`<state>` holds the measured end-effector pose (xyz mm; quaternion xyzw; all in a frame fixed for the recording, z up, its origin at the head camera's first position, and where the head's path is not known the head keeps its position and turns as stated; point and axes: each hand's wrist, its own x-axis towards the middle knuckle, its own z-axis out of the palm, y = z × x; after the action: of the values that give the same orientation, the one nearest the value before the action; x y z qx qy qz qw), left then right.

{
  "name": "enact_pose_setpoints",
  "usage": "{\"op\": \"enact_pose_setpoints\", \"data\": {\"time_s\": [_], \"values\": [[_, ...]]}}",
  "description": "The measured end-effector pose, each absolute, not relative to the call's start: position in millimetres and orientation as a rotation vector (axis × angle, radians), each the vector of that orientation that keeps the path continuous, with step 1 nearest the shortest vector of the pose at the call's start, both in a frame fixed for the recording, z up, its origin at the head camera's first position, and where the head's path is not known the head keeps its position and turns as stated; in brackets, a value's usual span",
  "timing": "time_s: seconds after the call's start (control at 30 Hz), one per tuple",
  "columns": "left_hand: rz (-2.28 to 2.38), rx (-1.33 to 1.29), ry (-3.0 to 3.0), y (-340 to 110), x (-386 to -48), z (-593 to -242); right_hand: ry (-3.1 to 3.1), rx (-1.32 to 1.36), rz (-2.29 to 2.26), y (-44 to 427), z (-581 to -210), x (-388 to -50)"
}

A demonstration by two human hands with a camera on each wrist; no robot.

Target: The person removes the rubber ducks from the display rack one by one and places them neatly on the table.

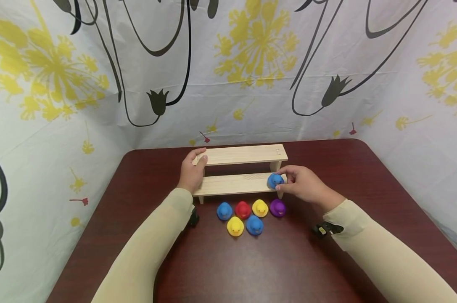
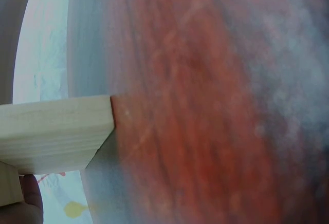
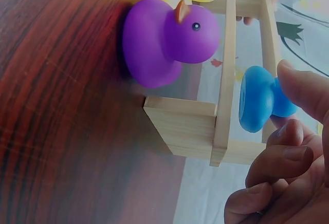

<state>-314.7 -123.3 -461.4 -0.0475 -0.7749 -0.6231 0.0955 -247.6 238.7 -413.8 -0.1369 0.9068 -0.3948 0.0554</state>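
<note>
A two-tier wooden shelf (image 1: 232,185) stands on the table. My left hand (image 1: 191,171) grips the left end of its upper board; in the left wrist view only a fingertip (image 2: 32,193) shows beside the wood. Between thumb and fingers, my right hand (image 1: 304,183) pinches a blue rubber duck (image 1: 275,181) at the right end of the lower board. A small gap shows between this duck (image 3: 257,100) and the board in the right wrist view. Below the shelf sits a purple rubber duck (image 1: 278,208), nearest the right hand.
Several more rubber ducks stand on the dark red table (image 1: 228,269) before the shelf: blue (image 1: 224,211), red (image 1: 243,210) and yellow (image 1: 260,208) in the back row, yellow (image 1: 235,226) and blue (image 1: 254,225) in front. A patterned cloth (image 1: 228,105) hangs behind.
</note>
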Motion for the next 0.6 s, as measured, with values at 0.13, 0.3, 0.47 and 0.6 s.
{"op": "enact_pose_setpoints", "data": {"time_s": [0.13, 0.3, 0.47, 0.6], "values": [[-1.851, -0.146, -2.293, -123.5, -314.8, -461.7, 2.753, -0.417, -1.198, 238.6, -412.6, -246.5], [-1.841, -0.148, -2.295, -122.7, -314.4, -461.1, 2.749, -0.423, -1.204, 237.9, -411.4, -244.6], [-1.821, -0.152, -2.303, -122.8, -314.1, -460.4, 2.735, -0.427, -1.218, 236.7, -410.2, -242.1], [-1.816, -0.153, -2.303, -122.8, -313.9, -460.2, 2.730, -0.436, -1.219, 235.5, -409.7, -239.5]]}}
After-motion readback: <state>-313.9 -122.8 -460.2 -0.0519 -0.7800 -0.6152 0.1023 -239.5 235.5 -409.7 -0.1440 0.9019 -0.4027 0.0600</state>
